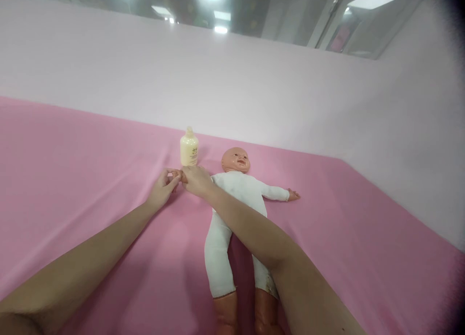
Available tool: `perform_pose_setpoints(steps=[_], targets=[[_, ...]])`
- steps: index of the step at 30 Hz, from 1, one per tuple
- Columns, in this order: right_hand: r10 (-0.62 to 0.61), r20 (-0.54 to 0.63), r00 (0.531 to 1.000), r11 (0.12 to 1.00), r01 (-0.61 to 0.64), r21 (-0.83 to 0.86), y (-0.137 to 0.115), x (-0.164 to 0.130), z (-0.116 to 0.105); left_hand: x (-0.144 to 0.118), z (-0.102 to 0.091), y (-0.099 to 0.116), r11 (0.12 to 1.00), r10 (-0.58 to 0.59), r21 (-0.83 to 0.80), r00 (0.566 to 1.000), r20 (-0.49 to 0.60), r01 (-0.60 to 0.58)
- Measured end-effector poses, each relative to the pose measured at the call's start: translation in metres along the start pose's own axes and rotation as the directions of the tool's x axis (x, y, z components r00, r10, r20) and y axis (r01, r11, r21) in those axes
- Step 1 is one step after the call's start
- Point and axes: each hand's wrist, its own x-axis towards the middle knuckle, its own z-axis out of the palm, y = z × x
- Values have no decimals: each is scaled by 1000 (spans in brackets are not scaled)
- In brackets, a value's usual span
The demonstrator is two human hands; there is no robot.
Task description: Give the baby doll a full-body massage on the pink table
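Observation:
A baby doll [238,192] in a white suit lies on its back on the pink cloth [90,170], head pointing away from me. My right hand [195,180] crosses over the doll's body and closes around the doll's arm on my left side. My left hand [164,185] pinches the doll's small hand at the end of that arm. The doll's other arm [281,194] lies stretched out to the right. A cream lotion bottle [189,150] stands upright just beyond my hands, left of the doll's head.
The pink cloth covers the whole surface and meets a pale pink wall [232,87] behind. Mirror or glass panels with ceiling lights run along the top.

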Motion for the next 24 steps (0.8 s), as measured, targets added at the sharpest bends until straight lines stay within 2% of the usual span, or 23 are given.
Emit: perform_pose_setpoints(steps=[4,9,15,19,22,24], targets=[[79,52,995,997,-80,22,-3,-1,0,-1,-1,0,995,0,102,1000,-17,2],[163,128,978,972,-182,151,-4,0,-2,-5,0,6,958,45,284,999,28,-51],[139,212,967,936,-198,290,-2,1,-4,-7,2,13,944,52,323,997,57,-67],[155,152,976,970,-180,165,-3,-1,-3,-6,-1,8,954,-1,300,1000,27,-7],[113,88,990,992,-117,38,-6,-2,-3,-5,-3,4,967,-31,255,1000,-4,31],[91,67,994,996,-92,5,-8,-3,-4,-4,-3,3,957,-24,288,1000,-16,27]])
